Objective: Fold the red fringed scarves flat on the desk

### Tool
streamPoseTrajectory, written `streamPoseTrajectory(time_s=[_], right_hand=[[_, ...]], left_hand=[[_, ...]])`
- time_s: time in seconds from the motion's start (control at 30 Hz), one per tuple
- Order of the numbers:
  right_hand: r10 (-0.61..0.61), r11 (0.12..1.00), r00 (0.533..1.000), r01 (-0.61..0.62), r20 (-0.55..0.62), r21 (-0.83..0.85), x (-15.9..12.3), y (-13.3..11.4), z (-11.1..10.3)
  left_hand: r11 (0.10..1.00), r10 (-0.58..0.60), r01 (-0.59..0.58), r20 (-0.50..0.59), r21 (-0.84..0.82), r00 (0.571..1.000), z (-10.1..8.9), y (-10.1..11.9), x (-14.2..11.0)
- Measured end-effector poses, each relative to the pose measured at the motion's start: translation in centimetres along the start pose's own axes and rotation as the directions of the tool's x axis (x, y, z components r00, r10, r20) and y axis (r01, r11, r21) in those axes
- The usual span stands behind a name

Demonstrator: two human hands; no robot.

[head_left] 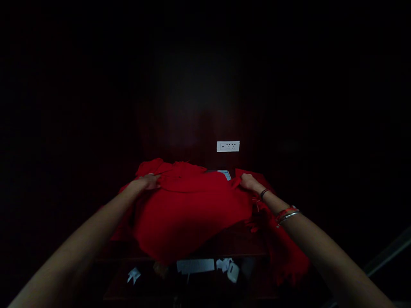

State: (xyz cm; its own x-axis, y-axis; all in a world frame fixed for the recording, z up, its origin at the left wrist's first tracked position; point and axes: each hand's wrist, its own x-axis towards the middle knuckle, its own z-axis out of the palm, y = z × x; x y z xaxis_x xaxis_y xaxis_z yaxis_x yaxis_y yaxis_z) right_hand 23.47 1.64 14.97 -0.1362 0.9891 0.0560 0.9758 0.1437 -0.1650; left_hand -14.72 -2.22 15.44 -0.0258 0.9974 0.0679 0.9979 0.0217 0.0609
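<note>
A red fringed shawl (192, 209) is stretched between my two hands above a dark table, its lower edge hanging loose and slightly blurred. My left hand (150, 181) is closed on its left side, next to a bunched heap of red cloth (156, 167). On the right, the fingers of my right hand (248, 181) grip the shawl's other upper corner. More red cloth with tassels (285, 252) drapes down past the table edge below my right wrist. Part of a phone-like device with a light screen (225, 174) shows behind the shawl; the rest of it is covered.
A white socket panel (227, 146) is on the dark wall behind. Under the tabletop, a shelf holds crumpled white paper (134, 274), a flat pale box-like item (195, 265) and a small white rounded object (233, 272). Most surroundings are too dark to make out.
</note>
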Motion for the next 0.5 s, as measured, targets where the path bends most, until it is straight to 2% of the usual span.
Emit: streamPoseTrajectory(time_s=[0.07,0.13,0.17,0.2,0.27,0.3,0.37,0.4,0.47,0.5], right_hand=[[-0.043,0.999,0.998,0.043,0.053,-0.003,-0.2,-1.3,1.2],[-0.093,0.996,0.993,0.094,0.071,-0.006,-0.1,-2.2,0.5],[-0.128,0.992,0.990,0.128,0.054,-0.010,-0.1,-2.6,-0.4],[-0.167,0.986,0.986,0.168,0.020,-0.015,-0.1,-2.9,-1.4],[-0.243,0.970,0.966,0.240,-0.085,-0.040,-0.2,-3.2,-3.7],[-0.270,0.963,0.952,0.263,-0.143,-0.061,-0.3,-3.1,-4.8],[-0.279,0.959,0.936,0.259,-0.216,-0.117,-0.4,-2.4,-6.9],[-0.270,0.959,0.934,0.238,-0.233,-0.154,-0.4,-1.8,-7.8],[-0.236,0.957,0.937,0.177,-0.259,-0.232,-0.3,-0.5,-9.2],[-0.212,0.957,0.939,0.143,-0.271,-0.253,-0.1,0.1,-9.8]], left_hand=[[0.996,0.084,-0.083,0.074,-0.019,0.994,2.3,4.2,0.1],[0.969,0.240,-0.232,0.102,-0.083,0.965,4.0,8.4,-0.3],[0.915,0.382,-0.364,0.080,-0.175,0.921,4.6,10.4,-0.5],[0.861,0.468,-0.444,0.040,-0.248,0.883,5.1,12.1,-0.8],[0.788,0.527,-0.518,-0.071,-0.333,0.847,5.5,14.7,-1.1],[0.779,0.508,-0.519,-0.131,-0.353,0.851,5.4,15.3,-1.0],[0.797,0.411,-0.483,-0.260,-0.363,0.874,3.8,15.2,-0.3],[0.811,0.353,-0.463,-0.331,-0.358,0.875,2.5,14.6,0.2],[0.866,0.224,-0.392,-0.460,-0.310,0.859,-1.5,12.4,1.2],[0.891,0.194,-0.370,-0.514,-0.263,0.835,-3.9,11.2,1.6]])
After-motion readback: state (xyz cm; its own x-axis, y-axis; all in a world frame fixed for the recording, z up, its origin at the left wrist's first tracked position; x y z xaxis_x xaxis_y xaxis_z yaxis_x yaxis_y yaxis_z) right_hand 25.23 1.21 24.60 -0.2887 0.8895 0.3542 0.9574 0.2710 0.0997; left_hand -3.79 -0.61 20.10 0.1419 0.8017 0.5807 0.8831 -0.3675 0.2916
